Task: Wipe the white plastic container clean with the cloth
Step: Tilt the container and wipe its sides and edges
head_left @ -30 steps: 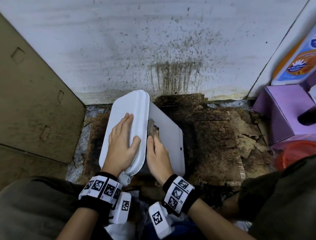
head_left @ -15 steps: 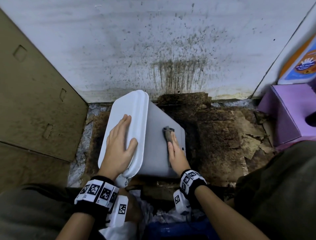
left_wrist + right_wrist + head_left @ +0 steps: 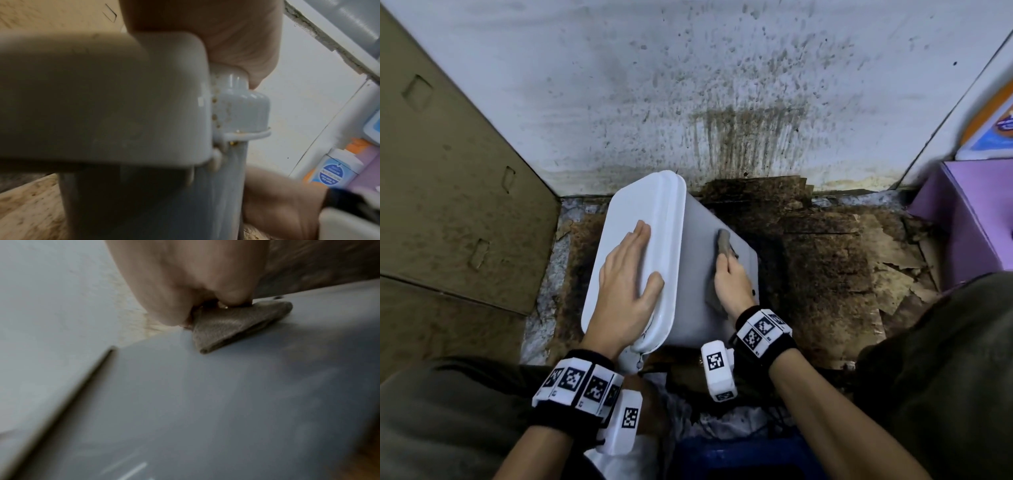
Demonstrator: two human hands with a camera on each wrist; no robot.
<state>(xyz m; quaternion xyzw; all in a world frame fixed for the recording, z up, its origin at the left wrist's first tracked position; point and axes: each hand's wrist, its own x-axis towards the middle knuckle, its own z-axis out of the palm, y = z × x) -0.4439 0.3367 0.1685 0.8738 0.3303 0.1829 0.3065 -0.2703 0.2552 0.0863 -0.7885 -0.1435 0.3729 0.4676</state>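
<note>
The white plastic container point(image 3: 697, 219) stands tilted on the floor, its lid point(image 3: 654, 212) facing up and to the left. My left hand point(image 3: 626, 274) lies flat on the lid with straight fingers, and its palm point(image 3: 226, 32) bears on the lid's edge above the container point(image 3: 236, 113). My right hand point(image 3: 729, 277) holds a folded grey-brown cloth point(image 3: 724, 243) against the container's grey side wall. In the right wrist view the fingertips point(image 3: 232, 295) pinch the cloth point(image 3: 232, 322) onto the wall point(image 3: 205, 402).
A stained white wall point(image 3: 688, 85) rises just behind the container. Brown cardboard point(image 3: 448, 188) stands at the left. The floor point(image 3: 825, 267) is dirty, torn board. A purple box point(image 3: 969, 219) sits at the right, with bottles point(image 3: 333, 172) beyond it. My knees frame the bottom.
My right hand has slid the cloth from beside the lid's edge rightward and a little further up across the side wall. The left hand has stayed flat on the lid.
</note>
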